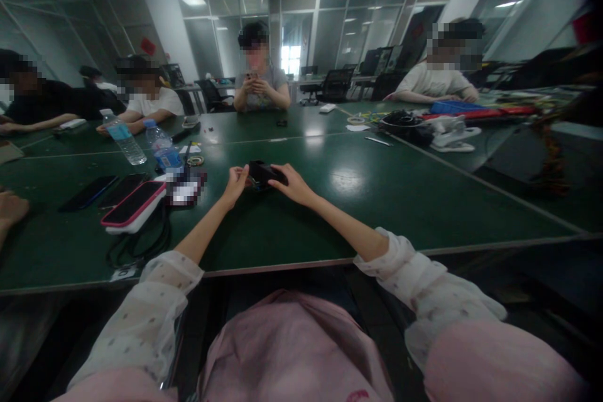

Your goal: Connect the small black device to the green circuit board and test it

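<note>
In the head view, a small black object point(262, 173) sits between my hands, low over the green table point(292, 232); its exact kind is too dark to tell. My left hand point(235, 184) grips its left side, thumb and fingers closed on the edge. On the other side, my right hand point(293, 183) is closed on the right end, its fingers over the top. The underside is hidden, so I cannot tell whether it touches the table.
Left of my hands lie a pink-rimmed phone point(134, 203), dark phones point(89, 193), black cables point(141, 246) and two water bottles point(123, 136) point(162, 147). Cables and a white plastic bag point(450, 132) lie at the right. Several people sit around the table; one opposite holds a phone point(253, 76).
</note>
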Available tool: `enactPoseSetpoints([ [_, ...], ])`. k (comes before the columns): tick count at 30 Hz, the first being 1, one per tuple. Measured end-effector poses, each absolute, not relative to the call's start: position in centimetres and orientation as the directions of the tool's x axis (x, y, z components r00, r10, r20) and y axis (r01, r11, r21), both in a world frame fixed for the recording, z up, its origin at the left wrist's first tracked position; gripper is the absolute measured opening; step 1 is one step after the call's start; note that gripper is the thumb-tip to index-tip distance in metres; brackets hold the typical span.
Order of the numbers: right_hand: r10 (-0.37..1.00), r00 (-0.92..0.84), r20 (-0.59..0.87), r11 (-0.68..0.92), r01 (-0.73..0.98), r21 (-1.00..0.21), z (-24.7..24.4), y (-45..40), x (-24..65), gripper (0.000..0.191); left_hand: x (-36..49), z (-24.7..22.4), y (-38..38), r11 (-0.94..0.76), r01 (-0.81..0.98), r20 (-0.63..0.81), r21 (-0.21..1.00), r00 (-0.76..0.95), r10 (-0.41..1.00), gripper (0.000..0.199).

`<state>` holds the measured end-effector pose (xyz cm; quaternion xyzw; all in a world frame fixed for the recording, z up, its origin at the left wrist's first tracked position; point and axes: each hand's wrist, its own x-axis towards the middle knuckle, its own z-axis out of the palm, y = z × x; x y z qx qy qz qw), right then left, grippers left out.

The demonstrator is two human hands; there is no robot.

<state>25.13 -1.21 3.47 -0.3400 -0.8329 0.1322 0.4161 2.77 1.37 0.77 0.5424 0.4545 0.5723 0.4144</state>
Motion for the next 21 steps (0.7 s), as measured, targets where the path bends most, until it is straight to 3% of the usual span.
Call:
enactPoseSetpoints([
  [14,0.666,-0.428,0.611,0.743,0.457,-0.489,3.5,-1.2,25.2,0.055,2.6,0.1,1.8,-0.234,0.069,0.237,0.97,-0.033,0.971,0.051],
  [17,0.702,-0.389,0.596,0.711,0.423,-0.561,3.5,-1.1,25.2,0.051,2.8,0.3,1.5,-0.239,0.132,0.239,0.962,0.015,0.971,0.06],
  [21,0.81,-0.314,0.496,0.582,0.326,-0.745,3.6,-0.5,25.3,0.046,2.9,0.3,0.8,-0.319,0.218,0.297,0.922,0.127,0.946,0.082],
])
